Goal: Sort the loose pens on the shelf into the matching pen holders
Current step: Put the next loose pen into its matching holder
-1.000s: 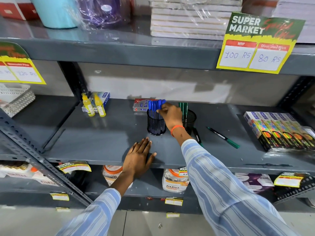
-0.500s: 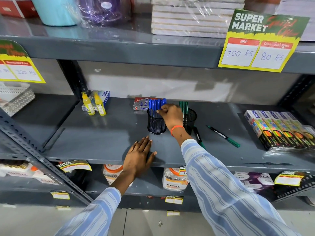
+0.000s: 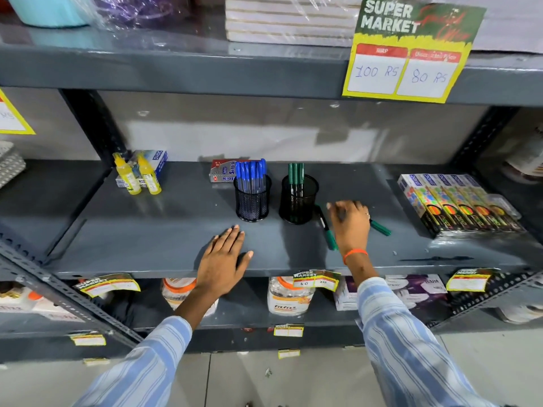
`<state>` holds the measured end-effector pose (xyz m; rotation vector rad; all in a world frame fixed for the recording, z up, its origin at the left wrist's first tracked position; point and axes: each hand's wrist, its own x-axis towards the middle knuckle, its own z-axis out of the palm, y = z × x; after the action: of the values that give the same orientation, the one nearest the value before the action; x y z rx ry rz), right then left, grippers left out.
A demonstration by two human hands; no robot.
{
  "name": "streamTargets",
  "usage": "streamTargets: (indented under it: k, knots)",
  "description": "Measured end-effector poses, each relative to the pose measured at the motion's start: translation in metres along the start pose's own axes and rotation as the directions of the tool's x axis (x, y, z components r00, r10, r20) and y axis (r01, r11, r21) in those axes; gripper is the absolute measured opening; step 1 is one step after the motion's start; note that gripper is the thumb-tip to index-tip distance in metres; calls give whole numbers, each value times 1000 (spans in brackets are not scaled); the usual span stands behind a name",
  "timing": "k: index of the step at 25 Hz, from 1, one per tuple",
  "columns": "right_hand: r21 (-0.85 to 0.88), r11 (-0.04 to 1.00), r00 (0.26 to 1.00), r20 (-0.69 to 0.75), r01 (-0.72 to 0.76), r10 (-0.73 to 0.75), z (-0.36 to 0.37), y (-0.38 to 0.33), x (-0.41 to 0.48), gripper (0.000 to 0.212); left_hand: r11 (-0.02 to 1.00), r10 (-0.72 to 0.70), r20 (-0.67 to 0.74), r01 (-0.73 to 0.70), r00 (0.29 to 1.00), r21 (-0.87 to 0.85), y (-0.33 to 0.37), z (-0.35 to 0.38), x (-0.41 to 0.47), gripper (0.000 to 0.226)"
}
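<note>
Two loose green pens point(image 3: 326, 230) lie flat on the grey shelf point(image 3: 147, 236), right of the green-pen holder point(image 3: 298, 201); the visible one points its cap toward the front edge. The right hand point(image 3: 351, 223) hovers over them, fingers spread, gripping nothing. The left hand point(image 3: 224, 261) rests flat, open. Blue pens point(image 3: 250, 174) stand upright in the left holder point(image 3: 252, 201).

A shop, a stationery aisle by its stock. Grey steel shelves point(image 3: 164, 239) carry a yellow-and-green "SUPER MARKET" price card point(image 3: 411, 51) handwritten "100 RS" and "80 RS", with smaller price tags point(image 3: 316, 279) clipped to the shelf edges. Goods stand in rows: boxed colour sets point(image 3: 452, 204), glue bottles point(image 3: 138, 177), jars point(image 3: 289, 295) below.
</note>
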<state>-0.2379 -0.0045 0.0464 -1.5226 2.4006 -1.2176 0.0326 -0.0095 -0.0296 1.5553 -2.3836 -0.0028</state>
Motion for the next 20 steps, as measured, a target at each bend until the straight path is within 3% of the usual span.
streamTargets:
  k: [2,4,9,13,16,20]
  knots:
    - [-153,987,966,242,-54,90,1,14,-6,34,1000,5,7,-5,1000,9,0,1,0,65]
    - [-206,974,930,331,-94,160,2,20,-16,36,1000,7,13,-8,1000,20,1,2,0,66]
    - [-261,960,932,310,-107,188,2,16,-17,25,1000,1,37,-2,999,30,-1,3,1,69]
    - [-246,956,932,280,-162,230,-4,8,-9,33,1000,1,37,-1,999,24,-1,3,0,69]
    - [-146,964,953,175,-224,248,-12,-3,0,34,1000,0,30,0,1000,21,-1,3,0,69]
    - [-41,986,987,8,-160,161,-27,-20,13,30,1000,2,24,-2,1000,25,0,2,0,68]
